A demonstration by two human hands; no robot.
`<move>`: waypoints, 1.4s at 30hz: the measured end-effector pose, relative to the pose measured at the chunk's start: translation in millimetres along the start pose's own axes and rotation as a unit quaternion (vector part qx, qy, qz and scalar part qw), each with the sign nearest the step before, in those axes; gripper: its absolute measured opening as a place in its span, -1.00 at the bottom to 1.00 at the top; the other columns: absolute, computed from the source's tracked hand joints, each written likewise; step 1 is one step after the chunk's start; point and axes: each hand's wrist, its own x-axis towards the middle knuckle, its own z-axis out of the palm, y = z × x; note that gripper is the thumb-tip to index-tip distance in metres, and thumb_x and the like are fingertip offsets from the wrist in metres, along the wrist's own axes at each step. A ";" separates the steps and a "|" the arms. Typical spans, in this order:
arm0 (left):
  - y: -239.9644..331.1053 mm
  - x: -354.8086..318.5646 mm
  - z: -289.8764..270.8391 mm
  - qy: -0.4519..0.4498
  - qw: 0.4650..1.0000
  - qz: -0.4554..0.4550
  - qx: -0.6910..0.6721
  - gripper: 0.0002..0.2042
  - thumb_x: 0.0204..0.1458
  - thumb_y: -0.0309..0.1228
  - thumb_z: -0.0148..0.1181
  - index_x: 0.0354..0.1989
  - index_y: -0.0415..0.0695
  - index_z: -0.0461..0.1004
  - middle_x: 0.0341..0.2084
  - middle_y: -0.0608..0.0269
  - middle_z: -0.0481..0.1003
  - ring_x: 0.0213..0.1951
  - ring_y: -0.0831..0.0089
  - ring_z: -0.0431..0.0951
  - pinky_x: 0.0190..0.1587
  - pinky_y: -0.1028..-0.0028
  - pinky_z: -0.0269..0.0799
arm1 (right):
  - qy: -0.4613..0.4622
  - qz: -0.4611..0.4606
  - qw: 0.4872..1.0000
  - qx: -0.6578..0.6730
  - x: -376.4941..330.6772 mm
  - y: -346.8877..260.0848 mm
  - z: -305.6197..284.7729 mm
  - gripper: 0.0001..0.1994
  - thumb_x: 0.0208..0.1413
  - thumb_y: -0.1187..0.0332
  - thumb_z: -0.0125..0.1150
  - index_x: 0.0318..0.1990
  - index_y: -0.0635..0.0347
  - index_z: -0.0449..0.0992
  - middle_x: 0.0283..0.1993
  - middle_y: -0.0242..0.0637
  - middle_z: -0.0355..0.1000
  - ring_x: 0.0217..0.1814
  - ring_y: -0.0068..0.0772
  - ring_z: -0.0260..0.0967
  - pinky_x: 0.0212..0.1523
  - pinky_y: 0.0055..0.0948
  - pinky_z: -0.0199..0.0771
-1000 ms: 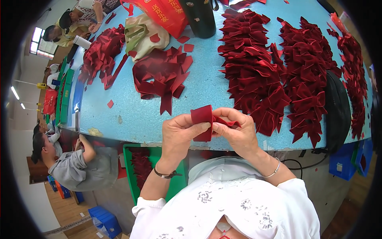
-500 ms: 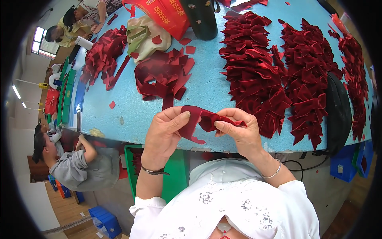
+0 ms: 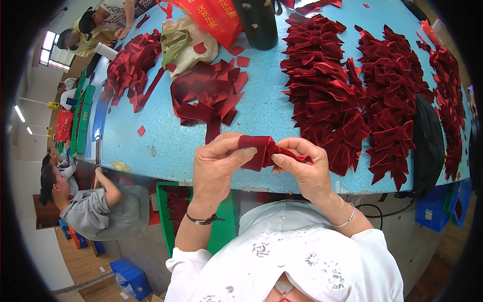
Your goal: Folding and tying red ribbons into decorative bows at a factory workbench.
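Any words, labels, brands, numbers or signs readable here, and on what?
Shiny red bag: yellow characters, not copied.
Long green plastic crate: pale marks, unreadably small.
Blue plastic bin: white label, unreadably small.
Dark cylindrical bottle: small stickers, unreadable.
Held dark red velvet ribbon: none visible.

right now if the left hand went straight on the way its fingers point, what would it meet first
Beyond the dark red velvet ribbon it holds, probably the right hand, pinching the ribbon's gathered part; depth is unclear.
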 end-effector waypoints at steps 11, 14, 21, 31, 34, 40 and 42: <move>-13.9 -0.9 9.7 0.096 0.887 0.307 0.331 -0.79 -0.14 -0.67 0.27 -0.27 -0.30 0.54 -0.40 0.20 0.51 -0.49 0.55 0.45 -0.47 0.62 0.36 | 0.011 -0.039 0.997 -0.068 4.3 0.3 4.6 -0.77 0.00 0.51 0.25 -0.17 0.37 0.46 -0.34 -0.25 0.51 -0.38 -0.57 0.46 -0.36 -0.60 0.53; -17.5 -6.3 10.6 0.109 0.906 0.269 0.310 -0.81 -0.12 -0.66 0.25 -0.27 -0.29 0.54 -0.40 0.18 0.52 -0.51 0.56 0.46 -0.49 0.62 0.38 | 0.019 -0.047 0.996 -0.068 5.8 2.2 4.6 -0.77 0.00 0.50 0.25 -0.17 0.38 0.45 -0.34 -0.25 0.51 -0.39 -0.58 0.45 -0.36 -0.63 0.51; -7.2 -2.9 9.7 0.076 0.992 0.061 0.083 -0.82 -0.11 -0.69 0.22 -0.29 -0.26 0.54 -0.36 0.14 0.52 -0.43 0.55 0.51 -0.41 0.62 0.46 | 0.020 -0.047 0.995 -0.083 9.1 5.1 3.6 -0.77 0.01 0.51 0.24 -0.17 0.38 0.45 -0.35 -0.25 0.51 -0.40 -0.58 0.45 -0.37 -0.64 0.49; -34.0 -6.4 13.1 0.089 0.956 0.241 0.143 -0.76 -0.20 -0.75 0.25 -0.29 -0.26 0.54 -0.31 0.15 0.48 -0.28 0.47 0.49 -0.25 0.58 0.40 | 0.034 -0.072 0.995 -0.062 10.1 2.7 7.8 -0.83 0.02 0.51 0.22 -0.21 0.35 0.48 -0.39 -0.30 0.53 -0.40 -0.66 0.44 -0.38 -0.66 0.47; -42.5 -9.9 18.9 0.112 0.958 0.225 0.136 -0.76 -0.20 -0.73 0.26 -0.30 -0.26 0.54 -0.33 0.18 0.50 -0.28 0.49 0.49 -0.24 0.59 0.39 | 0.038 -0.086 0.995 -0.045 8.9 4.8 9.1 -0.83 0.02 0.52 0.22 -0.21 0.36 0.47 -0.39 -0.32 0.53 -0.40 -0.67 0.43 -0.38 -0.67 0.46; -43.8 -13.6 32.3 0.171 0.972 0.126 0.095 -0.82 -0.14 -0.66 0.27 -0.31 -0.26 0.53 -0.35 0.27 0.55 -0.28 0.63 0.46 -0.23 0.64 0.36 | 0.040 -0.115 0.988 -0.094 5.7 4.1 9.1 -0.78 0.03 0.50 0.22 -0.16 0.37 0.45 -0.32 -0.23 0.51 -0.35 -0.59 0.45 -0.35 -0.62 0.51; -40.1 -13.8 35.0 0.166 0.975 0.118 0.091 -0.80 -0.13 -0.65 0.28 -0.28 -0.26 0.52 -0.34 0.28 0.55 -0.29 0.64 0.45 -0.23 0.64 0.36 | 0.050 -0.129 0.984 -0.113 5.0 4.8 9.8 -0.78 0.02 0.51 0.23 -0.16 0.35 0.45 -0.32 -0.25 0.52 -0.34 -0.60 0.45 -0.35 -0.63 0.50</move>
